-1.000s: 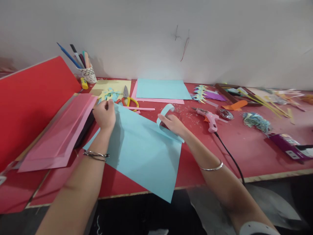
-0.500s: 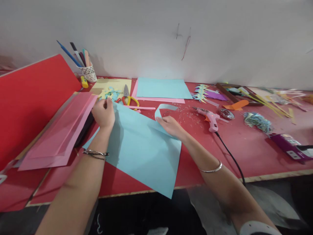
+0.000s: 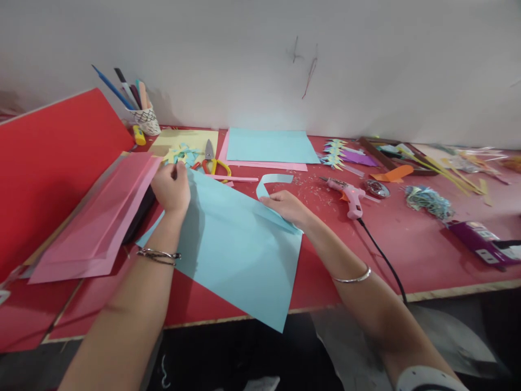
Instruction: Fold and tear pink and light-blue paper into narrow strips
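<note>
A large light-blue paper sheet [image 3: 236, 250] slants over the red table, its lower corner reaching past the front edge. My left hand [image 3: 173, 187] is closed on the sheet's upper left corner. At the sheet's upper right edge, my right hand [image 3: 287, 207] pinches a narrow light-blue paper strip [image 3: 262, 187] between thumb and fingers. The strip's free end curls up and to the right beyond the fingertips. Behind the hand it runs along the sheet's edge; whether it is joined there is hidden.
Behind the sheet lie yellow-handled scissors [image 3: 220, 169], paper cuttings [image 3: 181, 155] and stacked blue sheets [image 3: 272, 145]. Pink papers [image 3: 97, 217] lean at left near a pen cup [image 3: 146, 120]. Right of my hand are a corded pink glue gun [image 3: 349, 196], a tape roll [image 3: 377, 188] and a yarn-like bundle [image 3: 427, 201].
Both hands keep their grips and hardly move. The strip's curled end has shifted slightly left, and the sheet's edge by my right hand has lifted a little. The whole view has shifted slightly.
</note>
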The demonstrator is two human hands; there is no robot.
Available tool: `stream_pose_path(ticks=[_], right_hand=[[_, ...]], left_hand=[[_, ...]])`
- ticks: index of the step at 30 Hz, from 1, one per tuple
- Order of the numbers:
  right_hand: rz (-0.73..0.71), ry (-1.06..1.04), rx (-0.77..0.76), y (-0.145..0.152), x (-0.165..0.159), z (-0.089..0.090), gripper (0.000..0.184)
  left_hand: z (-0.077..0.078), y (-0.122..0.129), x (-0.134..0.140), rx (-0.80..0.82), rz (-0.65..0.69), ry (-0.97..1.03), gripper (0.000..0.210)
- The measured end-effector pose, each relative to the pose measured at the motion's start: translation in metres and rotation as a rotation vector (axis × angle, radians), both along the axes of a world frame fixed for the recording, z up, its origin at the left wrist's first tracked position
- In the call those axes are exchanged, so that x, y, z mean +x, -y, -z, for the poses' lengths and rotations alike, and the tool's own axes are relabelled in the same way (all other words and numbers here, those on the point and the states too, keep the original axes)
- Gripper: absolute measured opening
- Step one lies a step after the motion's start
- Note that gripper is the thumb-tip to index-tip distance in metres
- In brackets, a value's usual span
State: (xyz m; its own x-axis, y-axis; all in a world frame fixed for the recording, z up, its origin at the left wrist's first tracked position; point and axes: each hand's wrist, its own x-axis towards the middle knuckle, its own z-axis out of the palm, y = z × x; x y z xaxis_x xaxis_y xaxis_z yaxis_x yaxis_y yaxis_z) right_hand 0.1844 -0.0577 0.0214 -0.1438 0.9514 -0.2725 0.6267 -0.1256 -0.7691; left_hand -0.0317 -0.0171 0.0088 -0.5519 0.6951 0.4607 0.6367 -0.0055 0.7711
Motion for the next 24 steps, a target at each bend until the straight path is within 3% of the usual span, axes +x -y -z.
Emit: stream_pose_path(ticks=[12,20,24], right_hand=[[0.083,0.111,0.144,-0.012,0.014,0.006,0.039],[0.036,0.134,0.032,-0.006,0.011,-0.003,0.048],[-0.017,0.054,0.021,-0.007,0.015,-0.001,0.038]], left_hand=[[0.0,0.002,-0.003,-0.023,-0.023,0.001,0.041],[0.001,0.001,-0.005,-0.032,-0.038,0.004,0.039],[0.0,0.001,-0.005,-0.03,-0.042,0.007,0.039]])
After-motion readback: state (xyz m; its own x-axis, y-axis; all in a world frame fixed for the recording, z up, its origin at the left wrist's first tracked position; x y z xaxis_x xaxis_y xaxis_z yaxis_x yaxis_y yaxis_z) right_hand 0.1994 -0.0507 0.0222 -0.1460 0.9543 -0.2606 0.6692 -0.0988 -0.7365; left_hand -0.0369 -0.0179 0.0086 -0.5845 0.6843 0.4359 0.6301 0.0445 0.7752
